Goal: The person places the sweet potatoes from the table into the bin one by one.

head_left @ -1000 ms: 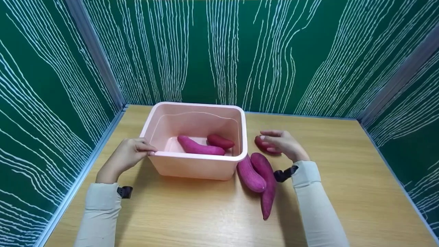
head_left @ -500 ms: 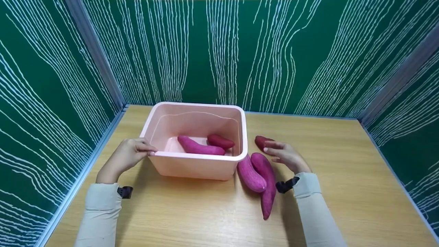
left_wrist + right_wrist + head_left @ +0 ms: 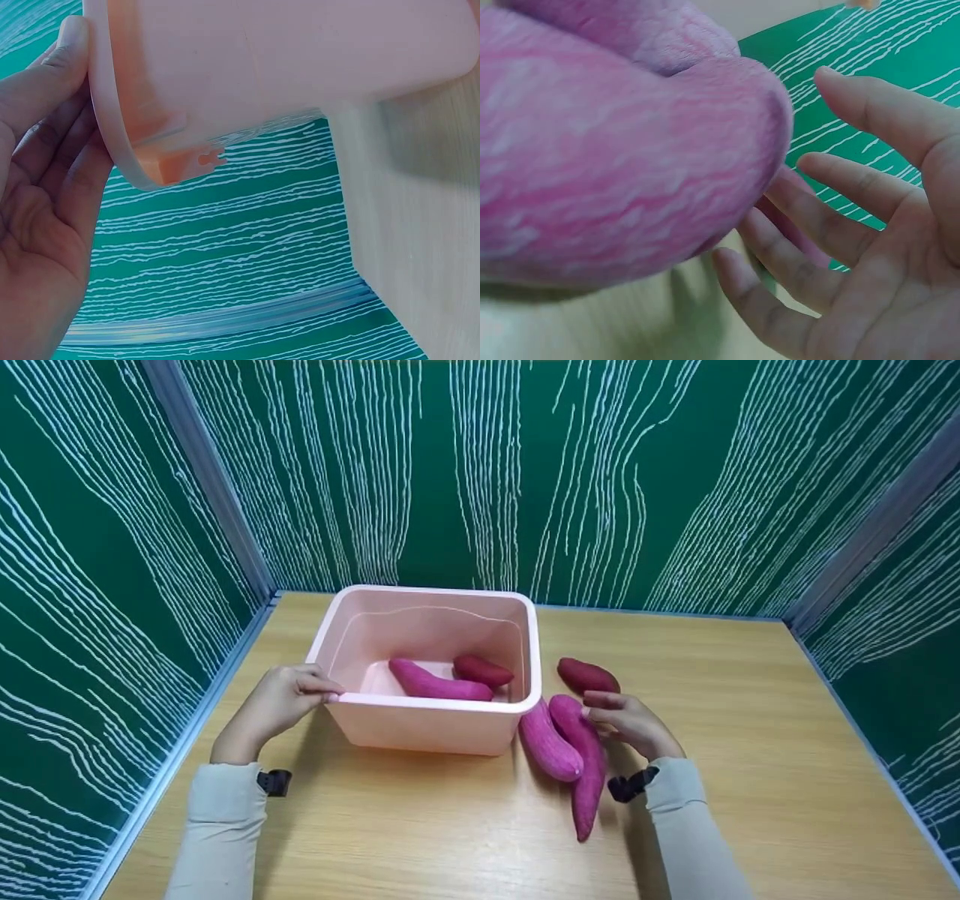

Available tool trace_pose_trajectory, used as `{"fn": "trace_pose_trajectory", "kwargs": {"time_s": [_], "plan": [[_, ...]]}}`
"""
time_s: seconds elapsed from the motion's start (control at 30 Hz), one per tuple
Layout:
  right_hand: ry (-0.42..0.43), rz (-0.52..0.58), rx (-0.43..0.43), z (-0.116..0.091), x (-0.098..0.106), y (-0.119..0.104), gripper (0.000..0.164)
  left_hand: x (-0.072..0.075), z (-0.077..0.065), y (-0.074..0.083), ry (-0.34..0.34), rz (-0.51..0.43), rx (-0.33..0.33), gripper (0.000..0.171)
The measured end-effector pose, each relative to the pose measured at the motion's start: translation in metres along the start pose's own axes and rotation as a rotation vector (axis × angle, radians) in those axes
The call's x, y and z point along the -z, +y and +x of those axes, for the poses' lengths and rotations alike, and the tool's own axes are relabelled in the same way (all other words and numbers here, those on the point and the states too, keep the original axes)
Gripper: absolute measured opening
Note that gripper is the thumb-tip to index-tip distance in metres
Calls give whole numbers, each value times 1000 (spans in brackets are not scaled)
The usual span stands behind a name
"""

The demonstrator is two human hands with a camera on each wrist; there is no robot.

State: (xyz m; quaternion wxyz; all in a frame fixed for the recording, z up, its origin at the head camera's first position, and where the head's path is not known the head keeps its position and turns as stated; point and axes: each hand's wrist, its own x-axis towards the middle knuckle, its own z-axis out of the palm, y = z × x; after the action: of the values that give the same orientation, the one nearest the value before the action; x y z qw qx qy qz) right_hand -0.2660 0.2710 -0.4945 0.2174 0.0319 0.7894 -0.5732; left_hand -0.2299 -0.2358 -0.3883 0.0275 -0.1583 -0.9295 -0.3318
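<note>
A pink plastic bin (image 3: 420, 727) stands left of centre in the head view. My left hand (image 3: 281, 701) pinches its near left rim; the left wrist view shows the thumb on one side of the rim (image 3: 105, 112) and curled fingers behind. Inside lie a pink sweet potato (image 3: 431, 681) and a shorter dark red one. My right hand (image 3: 630, 724) is at the upper end of a long sweet potato (image 3: 589, 765) on the table. In the right wrist view its fingers (image 3: 885, 112) spread loosely beside that end, gripping nothing; whether a fingertip touches is unclear.
Another pink sweet potato (image 3: 551, 742) lies between the bin's right corner and the long one. A small dark red sweet potato (image 3: 589, 675) sits just beyond my right hand. Green walls with white lines border the wooden table (image 3: 787, 750) at the back and sides.
My right hand has drawn back towards me from the small dark red sweet potato, uncovering it, and now stands at the long one. My left hand stays on the rim.
</note>
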Motion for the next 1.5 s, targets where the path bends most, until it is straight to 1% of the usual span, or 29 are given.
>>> {"fn": "trace_pose_trajectory", "kwargs": {"time_s": [0.07, 0.17, 0.27, 0.5, 0.63, 0.73, 0.8, 0.87, 1.0, 1.03, 1.17, 1.33, 1.5], "plan": [[8, -7, -8, -1, -1, 4, 73, 0, 0, 0, -1, -5, 2, 18], [1, -20, 6, -1, -3, 10, 73, 0, 0, 0, 0, -6, 2, 18], [-1, -9, 19, 0, -6, 15, 70, 0, 0, 0, 1, -3, -2, 17], [-3, 20, 20, 2, -9, 20, 68, 0, -1, 0, -2, -22, 26, 18], [-10, 36, 39, 2, -11, 21, 67, 0, -1, -1, 12, -3, -5, 16], [-26, 49, 50, 1, -11, 21, 67, 0, -1, -1, 11, 1, -12, 17], [-25, 40, 43, -3, -12, 16, 65, 0, 0, 0, 3, -7, 2, 18], [-17, 6, 47, -2, -12, 15, 64, 1, 0, 1, -4, -13, 15, 18], [14, -74, 72, 3, -14, 18, 64, 1, 0, 1, -13, -17, 28, 19], [19, -88, 80, 6, -14, 21, 65, 1, 1, 1, -14, -16, 32, 19], [36, -122, 98, 7, -14, 21, 67, 1, 2, 1, -14, -17, 34, 19], [62, -144, 85, 8, -15, 24, 70, 1, 1, 1, -9, -19, 22, 18], [67, -134, 111, 8, -17, 26, 68, 1, 0, 0, -2, -20, 13, 18]]}}
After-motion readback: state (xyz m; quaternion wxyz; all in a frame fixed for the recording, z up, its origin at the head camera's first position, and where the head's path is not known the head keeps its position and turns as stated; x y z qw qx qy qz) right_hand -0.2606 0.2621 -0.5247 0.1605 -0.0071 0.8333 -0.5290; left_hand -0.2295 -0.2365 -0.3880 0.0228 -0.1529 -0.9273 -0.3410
